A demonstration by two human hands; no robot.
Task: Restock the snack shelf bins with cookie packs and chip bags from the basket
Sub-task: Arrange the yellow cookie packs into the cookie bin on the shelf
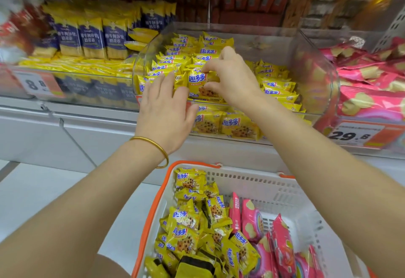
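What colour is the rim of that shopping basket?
Orange rim around a white basket; the head view shows it best.

Basket (291,192) before shelf; cookie bin (315,74) left of chip bags (372,84).

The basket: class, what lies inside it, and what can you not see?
Inside the basket, yellow cookie packs fill the left and pink chip bags the right. Whatever lies under them is covered.
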